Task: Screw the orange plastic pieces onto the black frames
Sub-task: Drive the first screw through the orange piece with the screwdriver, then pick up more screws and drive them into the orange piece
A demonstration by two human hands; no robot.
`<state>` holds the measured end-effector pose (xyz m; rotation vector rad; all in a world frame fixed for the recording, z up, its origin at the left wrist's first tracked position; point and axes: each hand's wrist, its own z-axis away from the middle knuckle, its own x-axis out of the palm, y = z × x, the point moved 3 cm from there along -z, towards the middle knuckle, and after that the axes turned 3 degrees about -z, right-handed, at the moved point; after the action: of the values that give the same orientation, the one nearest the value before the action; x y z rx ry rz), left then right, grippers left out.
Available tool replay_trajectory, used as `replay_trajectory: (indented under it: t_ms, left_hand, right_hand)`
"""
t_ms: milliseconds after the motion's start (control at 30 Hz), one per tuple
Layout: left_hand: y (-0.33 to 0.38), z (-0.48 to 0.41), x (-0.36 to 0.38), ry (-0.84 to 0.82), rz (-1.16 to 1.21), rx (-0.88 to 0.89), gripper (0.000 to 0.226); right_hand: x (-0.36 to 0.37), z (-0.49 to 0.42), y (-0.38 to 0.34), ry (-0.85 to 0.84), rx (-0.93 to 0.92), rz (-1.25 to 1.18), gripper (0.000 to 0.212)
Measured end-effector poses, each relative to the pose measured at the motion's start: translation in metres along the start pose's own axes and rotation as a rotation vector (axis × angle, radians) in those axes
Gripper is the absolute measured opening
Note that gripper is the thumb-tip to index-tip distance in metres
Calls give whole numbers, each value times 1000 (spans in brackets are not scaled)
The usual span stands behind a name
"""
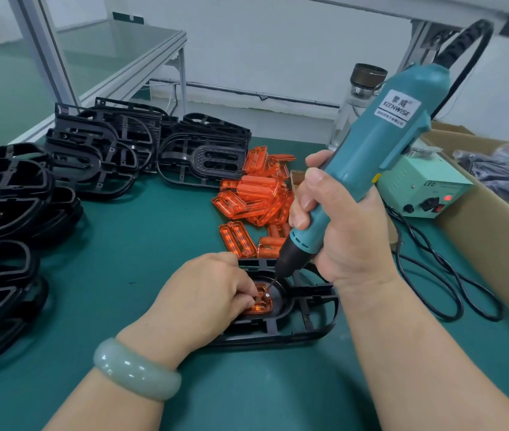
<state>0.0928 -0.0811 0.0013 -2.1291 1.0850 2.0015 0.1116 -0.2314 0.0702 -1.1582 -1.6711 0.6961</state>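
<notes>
Underneath, green bench mat (pixel 159 244); behind, white wall (pixel 278 42).

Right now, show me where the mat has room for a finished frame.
Barest: the green mat between the stacked black frames on the left, the pile of orange pieces and the left hand. Also the near strip between both forearms. Crowded: the far edge, and the right side with cable and cardboard box.

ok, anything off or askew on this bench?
Nothing spilled or broken. One thing: the screwdriver in the right hand leans off vertical over the orange piece the left hand holds in the black frame. The spare orange pieces lie heaped.
</notes>
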Motion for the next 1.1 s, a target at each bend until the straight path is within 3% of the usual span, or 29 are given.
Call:
replay_trajectory:
  t_ms: [200, 333, 500, 833, 933, 1100]
  left_hand:
    - [-2, -1, 1, -9, 0, 16, 13]
    - [-4, 1, 1, -17, 21, 26, 11]
    - [-4, 1, 1, -38, 37, 23, 8]
    - [9, -6, -21, 24, 2, -37, 9]
    - [22, -31, -28, 86, 92, -19, 14]
    - [47, -103, -16, 96, 31, 86, 29]
  right_hand:
    - [-14, 1, 0, 138, 35, -150, 6]
    - [-35, 5, 5, 309, 74, -344, 18]
    - [-54, 12, 17, 447, 91, -505, 11]
    - [-71, 19, 29, 478, 100, -616, 8]
    - [-74, 19, 30, 486, 107, -650, 9]
    - [-76, 19, 31, 489, 141, -686, 11]
